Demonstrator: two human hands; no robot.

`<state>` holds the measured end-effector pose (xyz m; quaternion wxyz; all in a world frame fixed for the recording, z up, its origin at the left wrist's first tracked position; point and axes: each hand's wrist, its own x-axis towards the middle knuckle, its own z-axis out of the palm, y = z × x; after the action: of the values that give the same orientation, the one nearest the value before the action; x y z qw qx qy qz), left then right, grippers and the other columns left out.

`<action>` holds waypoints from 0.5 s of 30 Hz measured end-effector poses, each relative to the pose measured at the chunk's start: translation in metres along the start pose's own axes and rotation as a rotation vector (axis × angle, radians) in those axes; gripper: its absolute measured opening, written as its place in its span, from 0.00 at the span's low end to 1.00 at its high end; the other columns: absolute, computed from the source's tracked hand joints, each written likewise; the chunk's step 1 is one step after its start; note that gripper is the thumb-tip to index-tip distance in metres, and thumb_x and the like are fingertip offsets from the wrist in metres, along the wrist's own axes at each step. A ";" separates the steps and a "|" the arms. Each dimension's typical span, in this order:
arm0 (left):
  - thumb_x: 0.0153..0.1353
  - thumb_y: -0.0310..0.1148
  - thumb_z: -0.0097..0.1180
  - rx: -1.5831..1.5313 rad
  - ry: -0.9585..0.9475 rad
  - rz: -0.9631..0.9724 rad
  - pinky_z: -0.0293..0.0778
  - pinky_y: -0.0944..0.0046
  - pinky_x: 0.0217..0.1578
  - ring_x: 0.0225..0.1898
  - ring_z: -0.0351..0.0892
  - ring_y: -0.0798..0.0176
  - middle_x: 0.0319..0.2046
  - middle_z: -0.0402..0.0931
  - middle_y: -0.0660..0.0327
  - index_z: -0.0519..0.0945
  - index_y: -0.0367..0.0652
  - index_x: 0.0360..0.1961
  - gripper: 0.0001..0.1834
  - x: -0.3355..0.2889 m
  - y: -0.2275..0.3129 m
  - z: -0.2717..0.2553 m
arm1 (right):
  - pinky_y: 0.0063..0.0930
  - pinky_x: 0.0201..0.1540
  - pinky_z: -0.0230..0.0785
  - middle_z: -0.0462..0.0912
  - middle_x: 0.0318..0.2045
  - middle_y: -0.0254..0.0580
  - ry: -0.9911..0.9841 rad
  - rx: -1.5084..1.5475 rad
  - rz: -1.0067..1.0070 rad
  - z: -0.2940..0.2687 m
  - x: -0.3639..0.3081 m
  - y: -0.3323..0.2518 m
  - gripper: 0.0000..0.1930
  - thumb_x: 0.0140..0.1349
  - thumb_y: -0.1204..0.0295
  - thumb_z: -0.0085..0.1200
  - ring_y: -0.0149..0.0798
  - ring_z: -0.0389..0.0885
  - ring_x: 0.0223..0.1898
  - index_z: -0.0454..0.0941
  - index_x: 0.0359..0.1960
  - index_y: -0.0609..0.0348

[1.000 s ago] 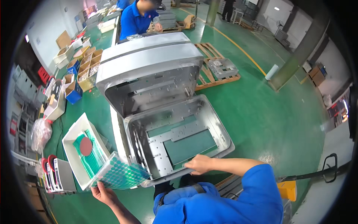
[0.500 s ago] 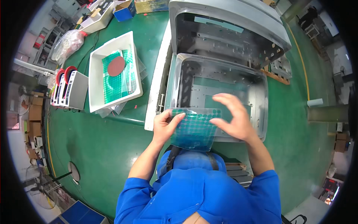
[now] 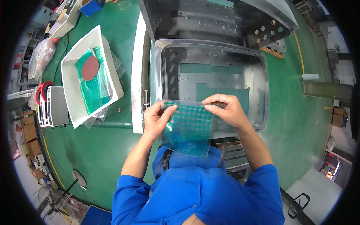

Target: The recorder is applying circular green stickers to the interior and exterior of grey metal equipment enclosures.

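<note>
Two hands point(image 3: 153, 120) pinch a green-dotted sheet point(image 3: 188, 129) near a green table point(image 3: 122, 41), green floor point(image 3: 294, 116) beyond.

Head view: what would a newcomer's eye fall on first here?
Probably the clear sheet of green dots at centre, its upper edge between the left hand and right hand. Just beyond it sits a large open metal case. On the left, a reddish-brown disc lies on green sheets inside a white bin.
</note>
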<state>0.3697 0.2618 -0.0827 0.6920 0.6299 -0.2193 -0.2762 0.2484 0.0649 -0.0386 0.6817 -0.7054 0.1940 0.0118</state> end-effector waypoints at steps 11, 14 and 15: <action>0.52 0.27 0.57 0.089 0.190 -0.248 0.57 0.81 0.17 0.18 0.62 0.82 0.16 0.70 0.72 0.75 0.37 0.27 0.04 0.038 -0.007 0.047 | 0.19 0.34 0.67 0.79 0.27 0.35 0.198 -0.090 -0.096 -0.043 0.034 0.035 0.06 0.49 0.77 0.55 0.27 0.76 0.29 0.76 0.30 0.61; 0.52 0.27 0.57 0.083 0.207 -0.265 0.56 0.81 0.17 0.17 0.61 0.82 0.16 0.69 0.72 0.75 0.37 0.26 0.05 0.045 -0.017 0.057 | 0.20 0.33 0.67 0.79 0.26 0.35 0.188 -0.181 -0.151 -0.055 0.043 0.044 0.05 0.49 0.78 0.55 0.28 0.76 0.28 0.75 0.30 0.61; 0.52 0.27 0.57 0.086 0.201 -0.285 0.55 0.80 0.16 0.17 0.60 0.82 0.15 0.68 0.72 0.75 0.37 0.26 0.05 0.046 -0.019 0.059 | 0.20 0.33 0.67 0.79 0.26 0.35 0.167 -0.194 -0.148 -0.059 0.046 0.048 0.06 0.49 0.78 0.55 0.28 0.76 0.28 0.74 0.30 0.61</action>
<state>0.3639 0.1857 -0.0974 0.6366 0.7081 -0.0689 -0.2976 0.2620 -0.0039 -0.0929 0.5907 -0.7789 0.1956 -0.0784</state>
